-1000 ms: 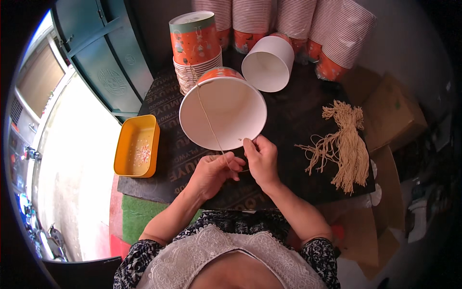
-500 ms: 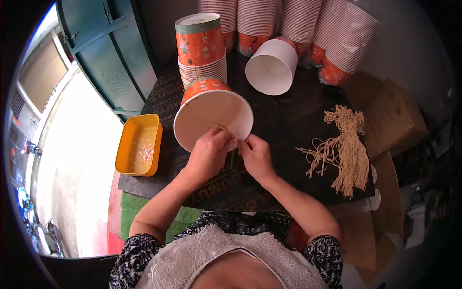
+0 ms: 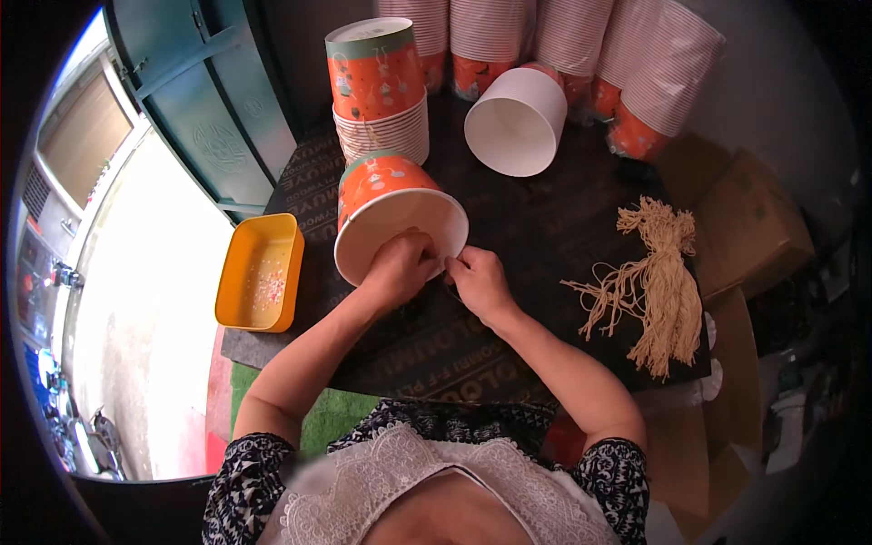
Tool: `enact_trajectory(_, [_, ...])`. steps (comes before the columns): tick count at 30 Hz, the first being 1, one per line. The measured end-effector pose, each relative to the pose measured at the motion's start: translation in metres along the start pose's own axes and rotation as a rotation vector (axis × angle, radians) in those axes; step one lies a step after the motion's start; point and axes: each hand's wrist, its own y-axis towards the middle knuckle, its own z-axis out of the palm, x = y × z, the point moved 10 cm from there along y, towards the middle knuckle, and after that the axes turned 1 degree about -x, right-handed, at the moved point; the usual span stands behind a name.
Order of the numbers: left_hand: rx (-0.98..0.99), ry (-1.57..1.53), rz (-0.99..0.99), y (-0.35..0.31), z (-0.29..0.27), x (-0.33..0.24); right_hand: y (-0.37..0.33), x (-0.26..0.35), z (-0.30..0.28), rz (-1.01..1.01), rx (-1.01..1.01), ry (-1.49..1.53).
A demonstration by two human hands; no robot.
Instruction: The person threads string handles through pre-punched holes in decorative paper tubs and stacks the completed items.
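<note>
An orange paper bucket (image 3: 386,180) with a white inside lies tilted on the dark table, its mouth toward me. My left hand (image 3: 401,269) reaches into the mouth at the near rim, fingers curled; what they hold is hidden. At the right of the rim my right hand (image 3: 479,283) is closed in a pinch, with a bit of thin string at its fingertips. A bundle of tan strings (image 3: 668,291) lies to the right. On the left stands a yellow tray (image 3: 227,272) with small white and red bits in it.
Behind the bucket rises a stack of orange buckets (image 3: 374,82), bottoms up. Another white-lined bucket (image 3: 515,127) lies on its side. Several plastic-wrapped bucket stacks (image 3: 572,36) line the back. A cardboard box (image 3: 758,222) sits beyond the table's right edge; a green door (image 3: 209,127) stands left.
My left hand has moved a little deeper into the bucket's mouth. The bucket's mouth has tipped further down. The string loop seen by my left fingers is now out of sight.
</note>
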Motion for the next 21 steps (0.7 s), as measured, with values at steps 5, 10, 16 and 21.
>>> enact_trajectory(5, [0.007,0.074,0.015,0.003,0.006,0.0,0.005,-0.011,0.004,0.107,0.067,-0.025])
enact_trajectory(10, [0.059,0.155,-0.004,0.005,0.013,-0.003,0.009,-0.024,0.006,0.121,0.092,-0.044])
enact_trajectory(16, [0.046,0.14,0.012,0.004,0.014,0.0,0.001,-0.034,0.006,0.414,0.159,0.116])
enact_trajectory(21, [0.134,-0.26,-0.182,0.004,0.018,0.014,0.001,-0.025,0.0,0.387,0.177,0.273])
